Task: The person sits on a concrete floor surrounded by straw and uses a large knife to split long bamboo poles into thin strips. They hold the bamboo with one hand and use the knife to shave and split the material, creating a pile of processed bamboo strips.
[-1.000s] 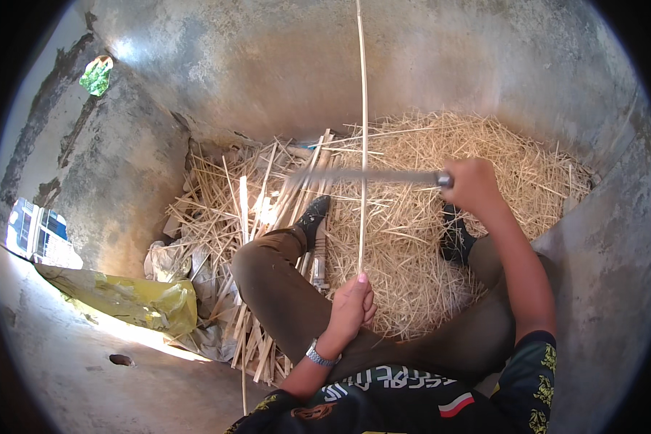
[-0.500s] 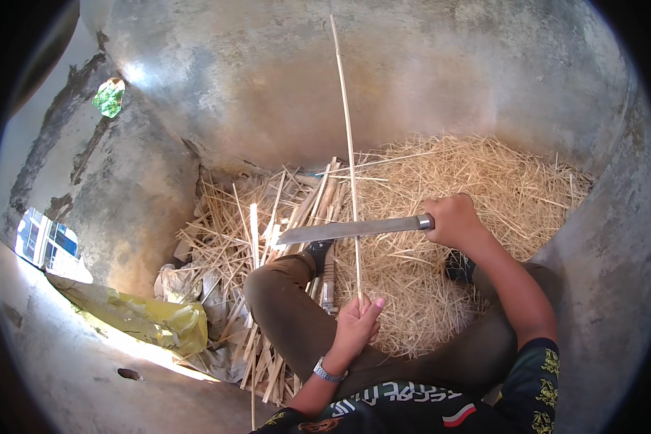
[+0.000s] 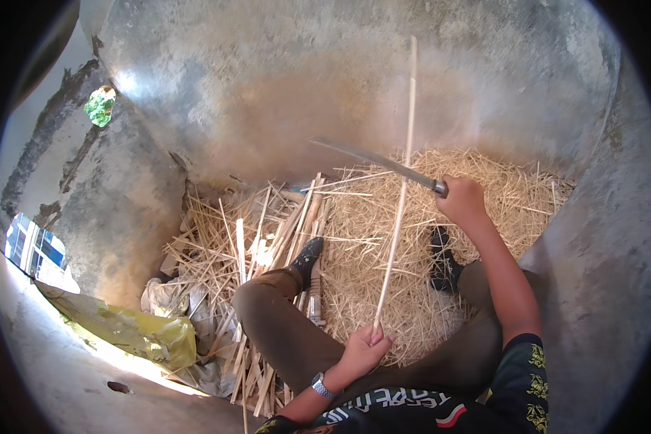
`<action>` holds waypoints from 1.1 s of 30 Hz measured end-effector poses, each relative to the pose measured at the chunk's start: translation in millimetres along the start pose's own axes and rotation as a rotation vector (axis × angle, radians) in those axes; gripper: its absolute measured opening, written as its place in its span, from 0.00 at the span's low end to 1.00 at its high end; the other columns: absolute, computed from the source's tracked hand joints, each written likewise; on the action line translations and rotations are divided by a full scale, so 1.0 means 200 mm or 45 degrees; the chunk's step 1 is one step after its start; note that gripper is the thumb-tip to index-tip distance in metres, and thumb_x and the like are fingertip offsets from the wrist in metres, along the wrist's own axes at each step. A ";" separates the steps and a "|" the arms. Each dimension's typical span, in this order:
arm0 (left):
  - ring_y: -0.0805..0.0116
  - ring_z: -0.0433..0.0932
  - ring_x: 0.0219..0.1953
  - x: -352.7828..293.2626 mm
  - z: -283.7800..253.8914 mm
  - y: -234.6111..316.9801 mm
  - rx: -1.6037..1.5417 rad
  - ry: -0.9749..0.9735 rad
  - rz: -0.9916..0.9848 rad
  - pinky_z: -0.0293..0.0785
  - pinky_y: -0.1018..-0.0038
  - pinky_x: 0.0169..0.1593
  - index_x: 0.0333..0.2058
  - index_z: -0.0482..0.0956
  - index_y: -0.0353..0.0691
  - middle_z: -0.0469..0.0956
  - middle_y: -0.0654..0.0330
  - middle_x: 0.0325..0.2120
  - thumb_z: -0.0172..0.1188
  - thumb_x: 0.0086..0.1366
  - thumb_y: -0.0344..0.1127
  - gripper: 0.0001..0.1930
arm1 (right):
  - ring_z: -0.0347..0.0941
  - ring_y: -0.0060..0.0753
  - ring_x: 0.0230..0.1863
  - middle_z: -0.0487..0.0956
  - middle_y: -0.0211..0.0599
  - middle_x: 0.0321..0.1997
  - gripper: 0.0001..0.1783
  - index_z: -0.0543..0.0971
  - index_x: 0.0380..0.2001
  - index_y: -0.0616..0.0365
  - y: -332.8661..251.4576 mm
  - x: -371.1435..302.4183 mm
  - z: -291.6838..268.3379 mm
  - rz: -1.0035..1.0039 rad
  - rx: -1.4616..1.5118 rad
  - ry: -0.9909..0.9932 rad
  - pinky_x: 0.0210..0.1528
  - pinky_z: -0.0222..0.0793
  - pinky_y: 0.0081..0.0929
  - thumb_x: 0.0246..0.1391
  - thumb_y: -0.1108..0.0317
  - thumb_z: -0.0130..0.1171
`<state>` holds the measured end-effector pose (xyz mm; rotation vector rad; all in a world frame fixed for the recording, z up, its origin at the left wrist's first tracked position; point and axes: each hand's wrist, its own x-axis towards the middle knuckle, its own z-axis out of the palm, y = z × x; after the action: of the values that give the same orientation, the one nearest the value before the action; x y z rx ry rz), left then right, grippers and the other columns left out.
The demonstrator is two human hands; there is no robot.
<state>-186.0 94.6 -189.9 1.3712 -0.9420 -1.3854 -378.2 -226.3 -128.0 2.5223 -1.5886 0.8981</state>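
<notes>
My left hand (image 3: 364, 349) is closed round the lower end of a long, thin bamboo strip (image 3: 396, 239), which rises away from me and leans to the right. A steel watch is on that wrist. My right hand (image 3: 461, 200) grips the handle of a machete (image 3: 383, 160); its long blade points left and upward and crosses the strip in view. Whether blade and strip touch, I cannot tell. My legs are bent and spread on both sides, with dark shoes on the feet.
Pale shavings (image 3: 369, 278) cover the floor ahead and to the right. Split bamboo pieces (image 3: 267, 246) lie heaped at left, beside a yellow plastic sheet (image 3: 152, 336). A curved concrete wall (image 3: 282, 94) closes in around me, with a window-like opening (image 3: 42, 252) far left.
The machete has moved up and its blade has tilted from nearly level to pointing up-left. The strip's far end has swung right, and my left hand has shifted slightly down and right.
</notes>
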 end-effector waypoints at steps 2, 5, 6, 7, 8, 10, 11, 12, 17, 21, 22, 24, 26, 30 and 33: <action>0.86 0.60 0.15 0.02 0.02 -0.02 0.133 -0.053 0.076 0.55 0.80 0.17 0.23 0.57 0.49 0.64 0.74 0.15 0.64 0.69 0.29 0.22 | 0.72 0.31 0.16 0.76 0.33 0.17 0.06 0.80 0.23 0.50 0.14 0.00 -0.02 -0.057 -0.040 0.139 0.27 0.70 0.35 0.47 0.62 0.64; 0.87 0.60 0.20 0.02 0.02 -0.05 0.251 -0.068 0.151 0.58 0.81 0.21 0.22 0.58 0.48 0.64 0.74 0.16 0.64 0.68 0.30 0.22 | 0.72 0.31 0.16 0.76 0.31 0.16 0.07 0.78 0.21 0.48 0.25 0.01 -0.01 -0.154 -0.150 0.263 0.25 0.66 0.31 0.47 0.62 0.64; 0.87 0.60 0.21 0.01 0.01 -0.06 0.260 -0.068 0.122 0.58 0.81 0.22 0.22 0.58 0.48 0.64 0.74 0.17 0.64 0.68 0.30 0.22 | 0.72 0.30 0.16 0.76 0.30 0.17 0.07 0.78 0.21 0.48 0.27 0.01 -0.02 -0.203 -0.187 0.309 0.24 0.65 0.30 0.47 0.61 0.64; 0.87 0.60 0.22 0.00 -0.01 -0.07 0.277 -0.058 0.093 0.59 0.81 0.23 0.22 0.58 0.48 0.63 0.75 0.17 0.64 0.68 0.30 0.22 | 0.72 0.29 0.16 0.76 0.29 0.17 0.08 0.77 0.20 0.47 0.24 0.03 -0.04 -0.221 -0.234 0.334 0.24 0.63 0.28 0.46 0.61 0.64; 0.87 0.59 0.22 -0.04 -0.01 -0.09 0.342 -0.074 0.153 0.59 0.81 0.23 0.22 0.58 0.47 0.63 0.75 0.17 0.65 0.68 0.30 0.23 | 0.72 0.29 0.16 0.76 0.29 0.17 0.07 0.77 0.20 0.47 0.23 0.05 -0.06 -0.127 -0.214 0.241 0.25 0.64 0.29 0.45 0.61 0.65; 0.87 0.58 0.22 -0.15 -0.02 -0.12 0.489 -0.101 0.263 0.59 0.81 0.23 0.21 0.58 0.47 0.62 0.75 0.17 0.65 0.68 0.30 0.23 | 0.72 0.29 0.16 0.76 0.29 0.16 0.07 0.77 0.20 0.47 0.22 0.09 -0.11 0.071 -0.148 0.053 0.26 0.65 0.29 0.42 0.62 0.66; 0.87 0.58 0.22 -0.19 -0.03 -0.10 0.464 -0.132 0.246 0.59 0.81 0.23 0.21 0.58 0.47 0.62 0.75 0.17 0.65 0.68 0.30 0.23 | 0.71 0.29 0.16 0.76 0.29 0.16 0.07 0.77 0.20 0.47 0.25 0.10 -0.15 0.083 -0.094 0.077 0.27 0.66 0.30 0.41 0.63 0.66; 0.87 0.58 0.22 -0.25 -0.03 -0.07 0.436 -0.161 0.222 0.59 0.81 0.23 0.21 0.58 0.46 0.61 0.75 0.17 0.66 0.67 0.29 0.24 | 0.71 0.30 0.16 0.76 0.29 0.16 0.07 0.77 0.20 0.47 0.30 0.09 -0.19 0.095 -0.039 0.095 0.27 0.67 0.31 0.40 0.64 0.67; 0.88 0.57 0.20 -0.38 -0.10 0.05 0.490 -0.198 0.129 0.57 0.81 0.22 0.20 0.57 0.46 0.60 0.77 0.14 0.67 0.66 0.29 0.24 | 0.73 0.34 0.18 0.77 0.33 0.17 0.08 0.77 0.21 0.50 0.34 0.03 -0.28 -0.185 -0.039 0.457 0.29 0.70 0.36 0.36 0.67 0.68; 0.84 0.60 0.19 -0.52 -0.16 0.08 0.591 -0.156 0.126 0.59 0.78 0.21 0.21 0.62 0.45 0.64 0.73 0.14 0.62 0.70 0.34 0.20 | 0.73 0.35 0.18 0.76 0.36 0.16 0.08 0.77 0.21 0.51 0.33 0.04 -0.37 -0.141 -0.048 0.541 0.28 0.70 0.35 0.43 0.64 0.67; 0.81 0.63 0.18 -0.57 -0.16 0.05 0.575 -0.150 0.096 0.61 0.75 0.20 0.22 0.65 0.45 0.66 0.71 0.14 0.57 0.73 0.39 0.19 | 0.73 0.36 0.19 0.75 0.37 0.15 0.09 0.77 0.21 0.52 0.36 0.04 -0.37 0.006 0.027 0.465 0.27 0.69 0.35 0.46 0.63 0.66; 0.79 0.66 0.18 -0.62 -0.16 0.05 0.625 -0.156 0.074 0.64 0.73 0.20 0.22 0.69 0.44 0.71 0.68 0.15 0.52 0.77 0.44 0.21 | 0.73 0.36 0.19 0.74 0.38 0.15 0.11 0.77 0.21 0.53 0.45 0.03 -0.37 0.197 0.125 0.420 0.26 0.68 0.35 0.50 0.61 0.65; 0.80 0.68 0.20 -0.62 -0.15 0.11 0.766 -0.156 0.097 0.67 0.73 0.22 0.21 0.70 0.42 0.73 0.66 0.15 0.52 0.76 0.43 0.21 | 0.72 0.35 0.18 0.74 0.39 0.15 0.12 0.78 0.22 0.54 0.51 0.02 -0.35 0.275 0.192 0.493 0.25 0.67 0.35 0.53 0.59 0.64; 0.86 0.58 0.20 -0.59 -0.20 -0.02 0.634 -0.082 0.076 0.57 0.78 0.22 0.21 0.67 0.43 0.61 0.75 0.14 0.63 0.71 0.36 0.20 | 0.68 0.30 0.20 0.74 0.35 0.18 0.10 0.79 0.27 0.55 0.41 0.03 -0.35 0.395 0.479 0.402 0.28 0.66 0.33 0.53 0.60 0.65; 0.86 0.59 0.21 -0.61 -0.23 -0.02 0.661 -0.127 0.074 0.58 0.78 0.23 0.23 0.70 0.40 0.63 0.73 0.15 0.56 0.76 0.41 0.20 | 0.63 0.22 0.21 0.67 0.30 0.15 0.09 0.80 0.27 0.58 0.28 0.05 -0.34 0.278 0.680 0.487 0.25 0.61 0.31 0.57 0.65 0.65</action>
<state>-149.1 217.3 -164.2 1.6436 -1.4683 -1.2187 -453.1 -240.4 -81.2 2.2615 -1.6807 1.9211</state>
